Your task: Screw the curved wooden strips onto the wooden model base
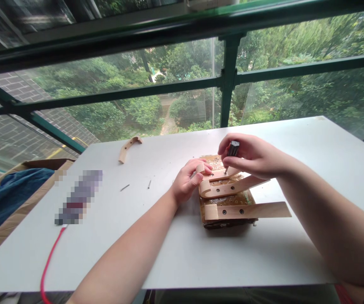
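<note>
A wooden assembly (232, 198) of a flat base with curved wooden slats screwed on lies in the middle of the white table (175, 245). My left hand (188, 179) is closed on the curled end of the rear slat, pressing it down. My right hand (251, 158) grips a small dark-handled screwdriver (231, 154) upright, its tip set on a screw in that rear slat. Two nearer slats show dark screw heads.
A spare curved wooden slat (129, 147) lies at the table's far left. Two loose screws (136, 185) rest left of my left hand. A blurred object with a red cord (50, 257) sits at left. A cardboard box with blue cloth (7, 198) stands beside the table. Windows run behind.
</note>
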A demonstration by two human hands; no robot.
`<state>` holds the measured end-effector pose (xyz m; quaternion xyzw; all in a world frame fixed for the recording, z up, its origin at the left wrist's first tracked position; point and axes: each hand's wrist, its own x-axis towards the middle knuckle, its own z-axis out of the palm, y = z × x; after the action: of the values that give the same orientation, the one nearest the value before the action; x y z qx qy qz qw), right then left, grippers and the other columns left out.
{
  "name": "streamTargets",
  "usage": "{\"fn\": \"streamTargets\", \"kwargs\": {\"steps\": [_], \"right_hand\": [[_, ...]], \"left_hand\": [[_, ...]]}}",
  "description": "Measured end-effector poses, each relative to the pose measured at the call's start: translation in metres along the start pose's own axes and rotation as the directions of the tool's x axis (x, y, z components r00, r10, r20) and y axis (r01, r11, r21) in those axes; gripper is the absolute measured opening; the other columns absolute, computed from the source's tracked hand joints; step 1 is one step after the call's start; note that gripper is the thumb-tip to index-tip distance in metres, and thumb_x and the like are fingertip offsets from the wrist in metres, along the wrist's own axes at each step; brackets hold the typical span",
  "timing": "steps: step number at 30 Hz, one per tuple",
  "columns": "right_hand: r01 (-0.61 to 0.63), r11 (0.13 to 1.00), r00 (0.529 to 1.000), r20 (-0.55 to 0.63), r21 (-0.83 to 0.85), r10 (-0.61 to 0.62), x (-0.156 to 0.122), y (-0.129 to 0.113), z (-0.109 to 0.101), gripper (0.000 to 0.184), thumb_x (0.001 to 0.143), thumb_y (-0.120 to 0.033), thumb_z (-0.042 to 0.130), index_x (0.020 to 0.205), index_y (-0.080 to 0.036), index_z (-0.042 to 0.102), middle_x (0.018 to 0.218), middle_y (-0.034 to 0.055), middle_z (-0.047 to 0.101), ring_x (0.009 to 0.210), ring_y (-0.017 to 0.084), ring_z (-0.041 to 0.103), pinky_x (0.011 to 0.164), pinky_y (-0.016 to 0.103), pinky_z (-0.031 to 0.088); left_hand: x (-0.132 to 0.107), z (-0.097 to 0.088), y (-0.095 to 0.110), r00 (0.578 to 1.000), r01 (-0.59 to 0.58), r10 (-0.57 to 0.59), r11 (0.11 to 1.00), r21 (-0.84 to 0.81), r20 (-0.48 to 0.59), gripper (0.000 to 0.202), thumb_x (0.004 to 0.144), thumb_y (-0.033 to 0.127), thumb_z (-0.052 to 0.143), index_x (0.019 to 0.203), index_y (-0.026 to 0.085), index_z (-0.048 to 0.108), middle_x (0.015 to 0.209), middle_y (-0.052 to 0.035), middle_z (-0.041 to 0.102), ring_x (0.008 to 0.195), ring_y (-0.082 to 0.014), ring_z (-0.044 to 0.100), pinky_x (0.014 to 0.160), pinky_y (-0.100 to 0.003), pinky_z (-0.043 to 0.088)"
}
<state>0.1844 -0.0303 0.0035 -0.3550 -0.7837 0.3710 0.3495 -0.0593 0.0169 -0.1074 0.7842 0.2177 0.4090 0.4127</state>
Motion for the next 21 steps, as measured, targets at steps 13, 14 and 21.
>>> {"fn": "streamTargets", "kwargs": {"steps": [13, 14, 21], "right_hand": [[-0.089, 0.984, 0.996, -0.026, -0.155, 0.086, -0.0009, 0.0027, -0.0042, 0.012, 0.091, -0.030, 0.062, 0.099, -0.022, 0.058, 0.090, 0.0029, 0.071, 0.070, 0.016, 0.065, 0.060, 0.029, 0.049], [-0.090, 0.979, 0.995, -0.047, -0.183, 0.083, -0.0008, 0.0023, -0.0050, 0.013, 0.089, -0.031, 0.066, 0.097, -0.022, 0.059, 0.087, 0.0023, 0.070, 0.069, 0.015, 0.064, 0.059, 0.028, 0.048], [-0.105, 0.948, 0.989, -0.133, -0.299, 0.067, 0.0009, 0.0016, -0.0066, 0.026, 0.081, -0.036, 0.076, 0.079, -0.022, 0.055, 0.063, -0.0041, 0.055, 0.055, 0.011, 0.046, 0.050, 0.026, 0.034]], "left_hand": [[0.0001, 0.0001, -0.0034, 1.000, -0.020, 0.020, 1.000, -0.010, 0.000, 0.038, 0.094, 0.052, 0.052, 0.099, 0.020, 0.073, 0.115, -0.0113, 0.070, 0.127, -0.0306, 0.055, 0.118, -0.053, 0.035], [0.0000, 0.0004, -0.0038, 1.000, -0.024, 0.024, 1.000, -0.011, -0.004, 0.038, 0.094, 0.051, 0.052, 0.099, 0.020, 0.073, 0.114, -0.0111, 0.070, 0.126, -0.0304, 0.056, 0.118, -0.053, 0.036], [0.0003, 0.0004, -0.0041, 1.000, -0.031, 0.031, 0.999, -0.015, -0.007, 0.036, 0.094, 0.049, 0.053, 0.099, 0.020, 0.073, 0.114, -0.0110, 0.070, 0.126, -0.0304, 0.056, 0.117, -0.053, 0.036]]}}
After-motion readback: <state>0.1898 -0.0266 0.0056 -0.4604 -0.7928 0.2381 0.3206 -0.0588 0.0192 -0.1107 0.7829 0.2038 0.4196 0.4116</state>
